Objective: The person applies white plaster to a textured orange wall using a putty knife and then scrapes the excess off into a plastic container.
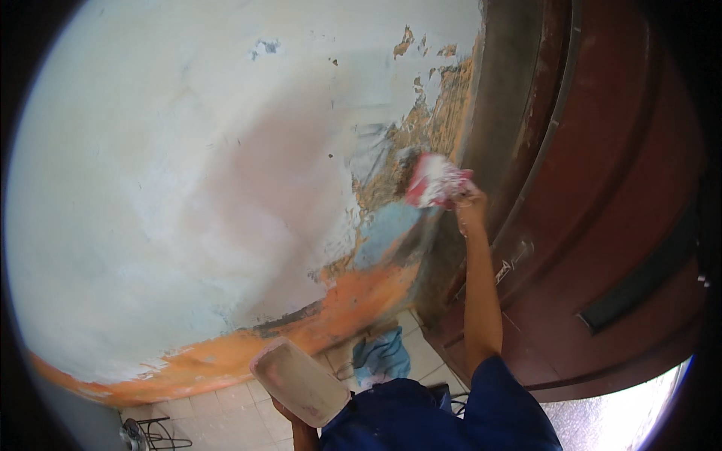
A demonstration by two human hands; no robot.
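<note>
My right hand is closed on a red putty spreader, its face smeared with white putty. The spreader is up against or close to the peeling wall, near its right edge; slight blur hides whether it touches. Low in front of me my left hand holds a pale rectangular plastic tub from beneath, most of its fingers hidden. A thin pinkish residue coats the inside of the tub. Around the spreader the wall shows bare brown, grey and bluish patches where paint has come away.
An orange band runs along the wall's base. To the right stands a dark red door with its frame. A blue cloth lies on the tiled floor. Black metal legs show at the lower left.
</note>
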